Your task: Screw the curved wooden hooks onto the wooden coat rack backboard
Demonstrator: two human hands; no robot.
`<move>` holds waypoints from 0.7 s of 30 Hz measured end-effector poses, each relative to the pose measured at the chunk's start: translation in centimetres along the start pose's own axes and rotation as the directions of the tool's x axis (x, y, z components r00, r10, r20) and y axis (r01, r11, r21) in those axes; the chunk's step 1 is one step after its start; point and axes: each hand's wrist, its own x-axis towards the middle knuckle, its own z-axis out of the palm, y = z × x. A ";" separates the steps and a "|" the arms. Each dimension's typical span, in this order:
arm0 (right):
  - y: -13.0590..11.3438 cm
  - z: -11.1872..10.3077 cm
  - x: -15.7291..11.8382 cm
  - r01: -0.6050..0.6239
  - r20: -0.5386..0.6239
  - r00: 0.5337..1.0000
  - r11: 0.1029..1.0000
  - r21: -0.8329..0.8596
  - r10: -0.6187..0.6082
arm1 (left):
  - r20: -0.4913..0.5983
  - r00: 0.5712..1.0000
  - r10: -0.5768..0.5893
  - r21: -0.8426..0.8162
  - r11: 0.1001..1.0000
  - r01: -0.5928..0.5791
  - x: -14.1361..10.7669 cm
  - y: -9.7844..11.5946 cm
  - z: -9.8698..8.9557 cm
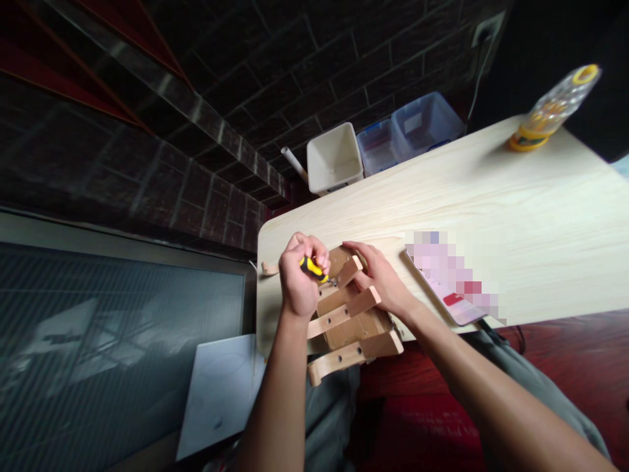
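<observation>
My left hand [301, 275] is closed round a small yellow and black screwdriver [313, 269]. Its tip meets a screw on the farthest of three pale wooden pieces [350, 272]. Curved around the right end of that wooden piece, my right hand [381, 278] steadies it. The middle wooden piece [344, 313] and the nearest one [354, 354] show dark round holes and have a curved shape. Beneath them lies brown cardboard [339, 331]; the nearest piece reaches past the table's front edge.
Another wooden piece [270, 269] lies at the left of the pale table [457, 190]. To the right are a phone [437, 282], partly blurred out, and a clear bottle with yellow ends [555, 108]. A white bin [335, 157] and a clear plastic box [425, 124] stand behind.
</observation>
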 end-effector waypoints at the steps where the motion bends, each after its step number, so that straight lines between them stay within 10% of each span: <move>1: 0.0 0.0 0.0 -0.002 0.002 1.000 1.000 0.002 0.002 | -0.018 0.999 0.049 0.080 0.996 -0.047 0.0 0.0 -0.3; 9: -0.2 -0.2 0.0 0.011 0.006 1.000 1.000 0.007 -0.011 | 0.073 0.924 0.374 0.717 0.625 -0.309 -1.6 3.1 -3.0; 16: -0.5 -0.3 -0.2 0.021 0.000 1.000 1.000 0.000 -0.021 | 0.264 0.957 0.122 0.873 0.392 -0.291 -2.0 7.8 -3.6; 21: -0.5 -0.4 -0.2 0.018 0.008 1.000 1.000 0.002 -0.018 | 0.433 0.893 -0.120 0.875 0.292 -0.385 -1.0 10.0 -3.3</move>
